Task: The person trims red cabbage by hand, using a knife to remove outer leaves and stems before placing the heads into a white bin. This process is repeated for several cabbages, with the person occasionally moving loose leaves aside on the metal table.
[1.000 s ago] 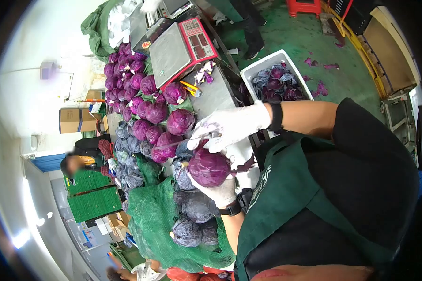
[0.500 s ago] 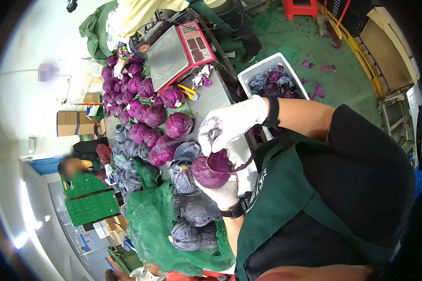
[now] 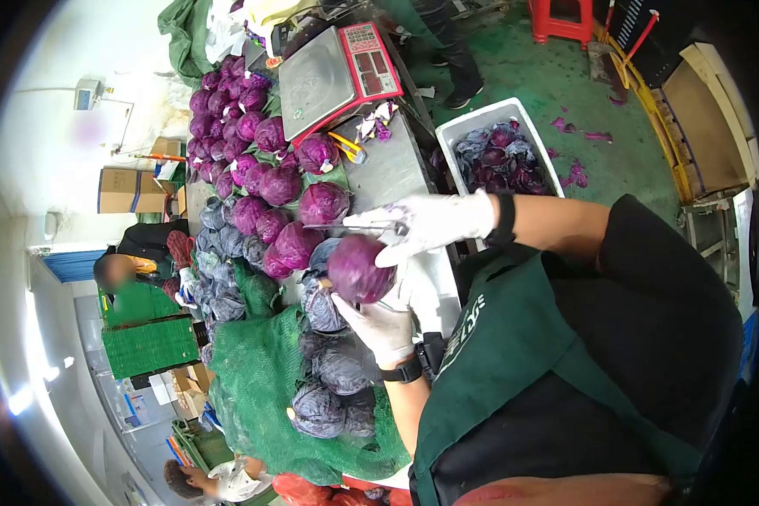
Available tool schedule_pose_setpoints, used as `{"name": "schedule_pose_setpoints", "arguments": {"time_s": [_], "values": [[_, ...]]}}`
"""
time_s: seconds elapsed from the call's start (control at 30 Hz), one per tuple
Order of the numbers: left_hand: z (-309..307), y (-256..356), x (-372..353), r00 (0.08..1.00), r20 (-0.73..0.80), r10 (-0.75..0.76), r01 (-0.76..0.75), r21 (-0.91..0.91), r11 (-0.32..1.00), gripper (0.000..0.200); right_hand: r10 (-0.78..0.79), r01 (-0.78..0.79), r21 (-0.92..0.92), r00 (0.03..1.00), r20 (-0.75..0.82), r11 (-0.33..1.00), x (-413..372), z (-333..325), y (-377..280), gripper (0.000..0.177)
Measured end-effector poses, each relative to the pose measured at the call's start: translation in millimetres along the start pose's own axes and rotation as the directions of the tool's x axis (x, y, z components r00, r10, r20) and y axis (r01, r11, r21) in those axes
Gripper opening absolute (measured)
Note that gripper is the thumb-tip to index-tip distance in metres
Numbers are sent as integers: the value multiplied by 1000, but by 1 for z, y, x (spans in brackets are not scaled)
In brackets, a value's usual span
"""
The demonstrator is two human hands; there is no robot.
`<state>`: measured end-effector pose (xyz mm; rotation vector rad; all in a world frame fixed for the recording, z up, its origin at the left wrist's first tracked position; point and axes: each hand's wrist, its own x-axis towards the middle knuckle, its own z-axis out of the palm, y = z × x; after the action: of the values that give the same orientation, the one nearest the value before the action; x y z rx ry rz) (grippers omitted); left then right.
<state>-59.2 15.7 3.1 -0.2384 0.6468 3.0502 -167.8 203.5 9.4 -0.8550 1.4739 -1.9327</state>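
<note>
My left hand (image 3: 379,331), in a white glove, supports a red cabbage (image 3: 361,268) from below, its glossy purple surface showing. Against the cabbage's other side rests my right hand (image 3: 434,226), also gloved, shut on a knife (image 3: 337,226) whose thin blade points away from me over the table. The knife's handle is mostly hidden in the glove. Just beyond my left hand sit dull grey-purple cabbages (image 3: 339,367) with outer leaves on, several lying on a green mesh sack (image 3: 257,379). Shiny purple cabbages (image 3: 296,244) are piled ahead of them.
A red-rimmed scale (image 3: 316,84) stands on the metal table (image 3: 388,164), with a yellow-handled cutter (image 3: 350,150) beside it. A white bin (image 3: 447,135) of stripped leaves is to my right. Leaf scraps (image 3: 575,175) lie on the floor. A co-worker (image 3: 148,257) stands across the table.
The loose outer leaf no longer shows on the cabbage in my hands, which now looks round and smooth. My right hand has shifted, and the knife blade is now visible.
</note>
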Motion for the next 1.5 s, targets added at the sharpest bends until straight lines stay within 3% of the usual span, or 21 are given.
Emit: {"name": "schedule_pose_setpoints", "arguments": {"time_s": [0.07,0.1,0.13,0.17,0.27,0.33,0.4,0.47,0.5,0.6,0.73,0.8,0.87,0.97,1.13,1.2,1.27,1.33,1.4,1.47,1.5], "values": [[14,-1,-3,994,84,-62,49,148,988,66,-208,162,-319,972,-114,934,17,6,38,85],[24,-8,-5,987,-71,147,-75,601,795,70,48,-49,-9,994,-95,999,11,5,18,87],[22,1,-9,999,-27,35,-14,560,828,76,283,-271,287,959,0,919,2,1,-6,90],[20,7,-14,999,-1,33,-26,586,810,75,424,-396,291,905,-34,871,-2,-3,-24,75],[19,15,-22,997,43,59,-73,661,747,71,497,-384,733,865,72,562,19,-12,36,48],[19,18,-23,995,59,84,-101,707,700,69,450,-342,737,891,58,583,23,-17,45,51],[19,21,-23,983,10,184,-98,876,473,62,401,-305,742,915,53,598,29,-16,55,55],[22,21,-19,970,-9,241,-102,892,441,58,299,-144,700,949,-103,699,36,-9,63,64],[19,23,-15,962,36,272,-135,924,357,59,402,-348,686,912,88,639,35,-18,59,69],[18,28,4,942,106,320,-185,956,229,61,460,-534,717,825,327,447,36,-20,47,71],[33,29,38,898,208,389,-279,951,135,51,491,-443,604,866,98,662,39,3,44,74],[27,35,54,950,136,281,-206,949,238,44,534,-558,622,807,253,549,42,6,48,75],[21,34,58,939,147,310,-219,952,212,39,595,-571,539,789,151,620,34,11,33,73],[-6,33,74,945,27,327,-178,879,443,40,646,-555,579,761,61,598,36,21,13,66],[-20,40,79,948,-51,315,-98,893,439,35,657,-587,581,745,114,564,29,12,38,66],[-26,41,78,922,67,382,-180,946,270,34,693,-617,601,708,140,509,26,14,31,63],[-29,41,76,907,75,414,-188,953,240,32,658,-583,617,741,135,529,25,15,38,61],[-47,45,72,940,-27,341,-130,895,427,32,619,-543,636,775,128,548,27,15,55,60],[-47,43,72,927,26,375,-142,949,283,32,579,-588,645,771,265,488,34,14,62,69],[-43,34,66,921,-227,317,-84,678,730,36,618,-544,653,773,144,527,28,21,58,67],[-48,33,63,914,-248,322,-92,645,759,42,604,-562,612,780,167,557,27,22,53,64]]}}
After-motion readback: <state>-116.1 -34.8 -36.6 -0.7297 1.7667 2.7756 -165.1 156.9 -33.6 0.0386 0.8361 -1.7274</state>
